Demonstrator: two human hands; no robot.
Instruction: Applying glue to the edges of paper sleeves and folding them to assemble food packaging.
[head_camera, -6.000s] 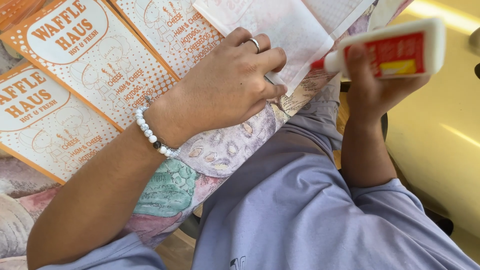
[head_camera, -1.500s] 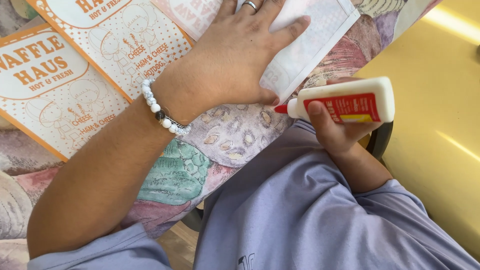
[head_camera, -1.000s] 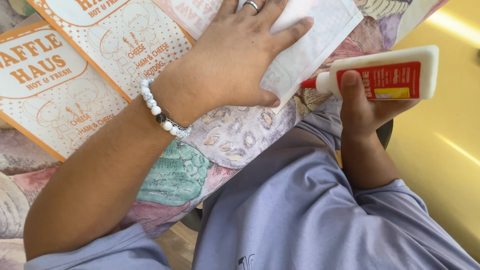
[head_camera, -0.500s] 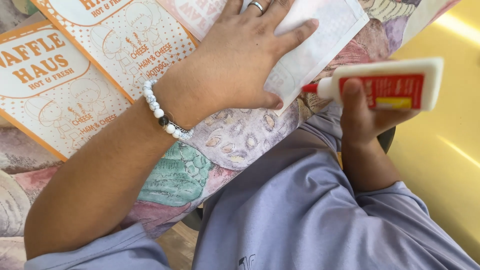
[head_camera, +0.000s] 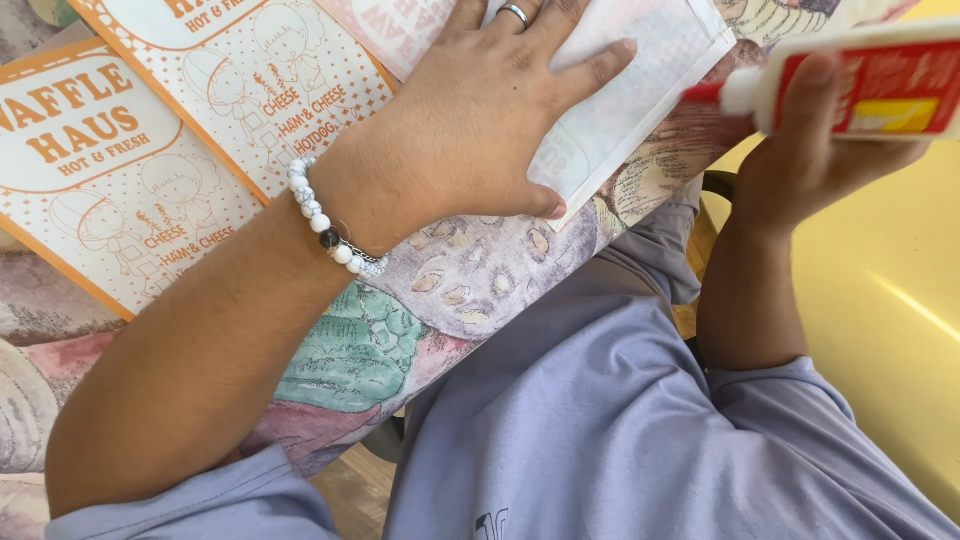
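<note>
Glue bottle (head_camera: 860, 85) lifted higher in right hand (head_camera: 800, 150) — left hand (head_camera: 480, 130) flat on paper sheet (head_camera: 620, 90).

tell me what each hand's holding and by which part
Right hand holds a white glue bottle around its body near the red nozzle. Left hand holds nothing; it presses flat on a white paper bag.

Table cover: we see a cloth (head_camera: 420, 330) printed with muted green, pink and grey drawings, spreading below and left of the fingers.
Floor: we see a yellow surface (head_camera: 880, 330) right of the fingers, crossed by a bright streak of light.
Underfoot: we see brown wood (head_camera: 350, 490) beneath the table edge.
</note>
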